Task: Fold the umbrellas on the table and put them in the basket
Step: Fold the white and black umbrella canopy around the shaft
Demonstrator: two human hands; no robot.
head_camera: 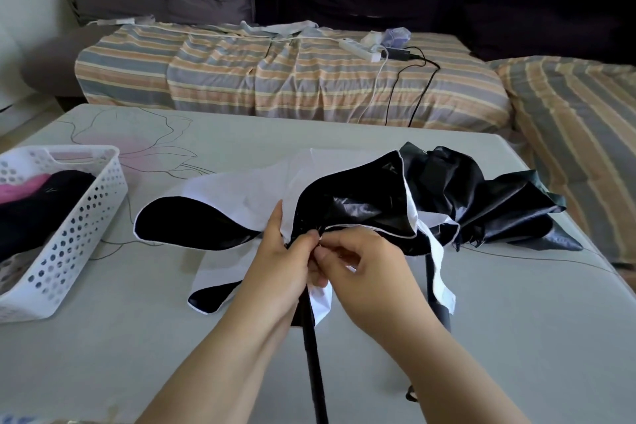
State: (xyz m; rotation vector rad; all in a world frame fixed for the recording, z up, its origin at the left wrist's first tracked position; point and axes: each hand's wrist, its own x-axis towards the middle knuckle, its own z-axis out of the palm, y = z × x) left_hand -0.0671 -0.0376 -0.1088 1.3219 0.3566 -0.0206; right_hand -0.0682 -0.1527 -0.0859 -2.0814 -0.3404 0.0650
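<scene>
Umbrella in hand: white-and-black umbrella (261, 196), collapsed but unwrapped, lying mid-bench with its canopy flaps spread left and right and its black shaft (315, 365) running toward the viewer.
Second umbrella: black umbrella (488, 196), crumpled, unfolded, touching the first on its right.
Grip, left: left hand (278, 265) pinches the canopy cloth where it gathers at the shaft.
Grip, right: right hand (364, 265) pinches the same gathered edge, fingertips meeting the left hand's.
Handling: likely light; cloth thin, limp and slick, ribs thin and bendable; best taken at the shaft and rib tips.
Basket: white perforated basket (86, 217) at the bench's left, holding dark and pink folded items.
Surface: pale grey bench (481, 337) with a flower line drawing.
Room: striped-covered sofa (292, 79) behind, bearing a power strip (358, 50) and cables.
</scene>
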